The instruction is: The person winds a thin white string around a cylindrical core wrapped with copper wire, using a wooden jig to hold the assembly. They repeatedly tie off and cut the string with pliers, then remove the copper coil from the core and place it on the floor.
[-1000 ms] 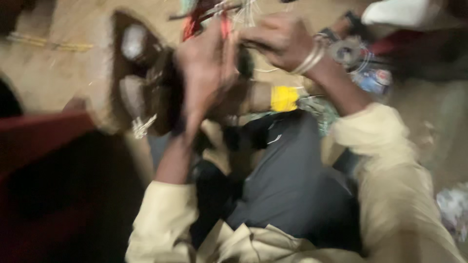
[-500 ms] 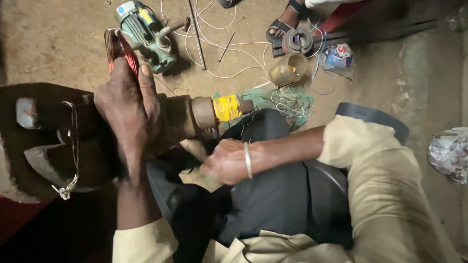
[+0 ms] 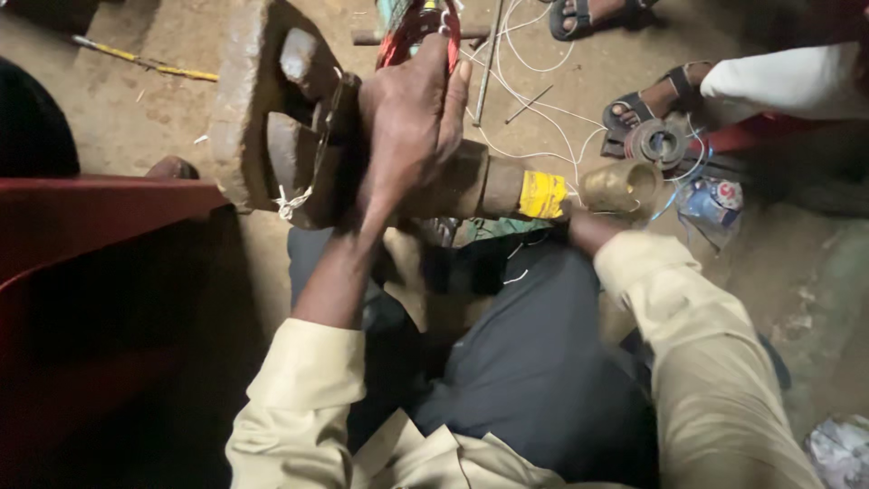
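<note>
The left hand, fingers pinching the red wire coil, has shifted rightward onto the brown cylinder; the right hand has dropped out of view beneath it

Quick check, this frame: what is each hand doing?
Left hand: closed around the red wire coil, resting on the brown cylinder.
Right hand: hidden behind the cylinder; cannot be told.

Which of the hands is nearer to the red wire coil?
The left. The left hand grips the red wire coil at the top of the picture. The right hand is hidden behind the yellow-taped cylinder, apart from the coil.
</note>
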### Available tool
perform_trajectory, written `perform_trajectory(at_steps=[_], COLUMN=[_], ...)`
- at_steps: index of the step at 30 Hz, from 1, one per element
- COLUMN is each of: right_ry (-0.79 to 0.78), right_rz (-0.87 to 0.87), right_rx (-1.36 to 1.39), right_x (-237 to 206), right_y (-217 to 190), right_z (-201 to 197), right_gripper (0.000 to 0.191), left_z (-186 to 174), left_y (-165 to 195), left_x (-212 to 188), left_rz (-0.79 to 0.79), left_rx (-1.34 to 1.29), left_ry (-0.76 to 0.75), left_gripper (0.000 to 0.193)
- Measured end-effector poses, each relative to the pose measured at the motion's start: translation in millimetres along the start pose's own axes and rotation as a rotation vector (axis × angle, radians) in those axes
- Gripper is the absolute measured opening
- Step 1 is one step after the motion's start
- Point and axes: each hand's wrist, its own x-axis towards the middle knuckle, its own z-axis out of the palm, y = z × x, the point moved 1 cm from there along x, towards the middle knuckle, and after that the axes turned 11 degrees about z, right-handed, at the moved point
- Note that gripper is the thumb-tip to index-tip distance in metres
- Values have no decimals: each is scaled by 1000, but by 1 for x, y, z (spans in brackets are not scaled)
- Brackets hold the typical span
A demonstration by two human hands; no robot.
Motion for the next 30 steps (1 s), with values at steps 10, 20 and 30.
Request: perform_trajectory(at_steps=[10,20,30], right_ry=[154,-175,191], right_rz=[-362,72,-350], right_rx=[-391,-70,-553], right_x=[-29,-2,-37], right_y=[-136,-14,-126], right_z=[-145,-18,-165], right_gripper=[27,17,21], left_z=[1,4,15], left_y=[1,-11,-3], left_x=[2,2,-4], left_rz=[-76,-45,-31], left_rx=[25,-8,-21], left_ry=[-53,-34,-52], left_gripper=[17,16,15])
